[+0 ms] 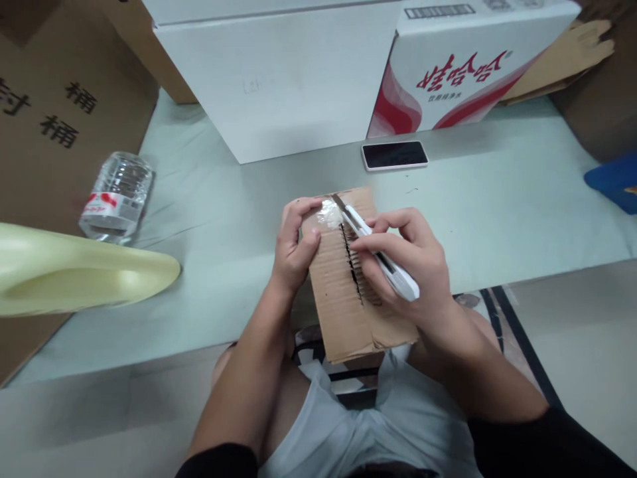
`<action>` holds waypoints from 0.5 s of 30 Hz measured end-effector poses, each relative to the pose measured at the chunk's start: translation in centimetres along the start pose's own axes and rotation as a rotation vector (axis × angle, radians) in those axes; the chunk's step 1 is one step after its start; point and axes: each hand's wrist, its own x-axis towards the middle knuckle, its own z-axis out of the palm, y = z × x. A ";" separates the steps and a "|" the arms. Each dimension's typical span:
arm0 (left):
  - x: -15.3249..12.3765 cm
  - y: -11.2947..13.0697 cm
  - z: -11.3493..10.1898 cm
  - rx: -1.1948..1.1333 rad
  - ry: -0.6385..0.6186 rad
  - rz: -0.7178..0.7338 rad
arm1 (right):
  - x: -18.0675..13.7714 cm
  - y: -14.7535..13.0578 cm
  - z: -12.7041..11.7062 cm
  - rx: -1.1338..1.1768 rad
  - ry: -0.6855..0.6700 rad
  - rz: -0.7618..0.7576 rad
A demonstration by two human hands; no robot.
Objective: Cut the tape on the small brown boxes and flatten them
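A piece of brown corrugated cardboard (338, 299) juts out over the table's front edge, above my lap. Dark, ragged slits run lengthwise down its middle, and a shiny clear patch of tape or plastic (329, 214) lies near its far end. My left hand (297, 242) grips the cardboard's left far edge, thumb on top. In my right hand (411, 259) is a white utility knife (381, 255), held like a pen with its blade out. The blade's tip is at the far end, beside the shiny patch; whether it touches the cardboard I cannot tell.
A phone (395, 155) lies before white boxes (298, 86) on the pale green table (209, 199). At left are a clear bottle (118, 196), a yellow curved object (89, 269) and a large brown carton (64, 159). A blue object (614, 182) sits at right.
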 end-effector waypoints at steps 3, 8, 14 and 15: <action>0.0 -0.2 0.0 0.002 0.002 0.011 | 0.0 0.2 -0.1 -0.003 -0.046 -0.002; -0.1 -0.2 0.1 -0.001 0.006 0.011 | 0.1 -0.2 -0.4 -0.017 -0.058 -0.022; 0.0 -0.1 0.3 0.005 0.008 0.018 | -0.1 -0.5 -0.3 -0.042 -0.010 -0.023; 0.0 -0.1 0.3 0.009 0.004 0.017 | -0.1 -0.6 -0.3 -0.042 -0.007 -0.028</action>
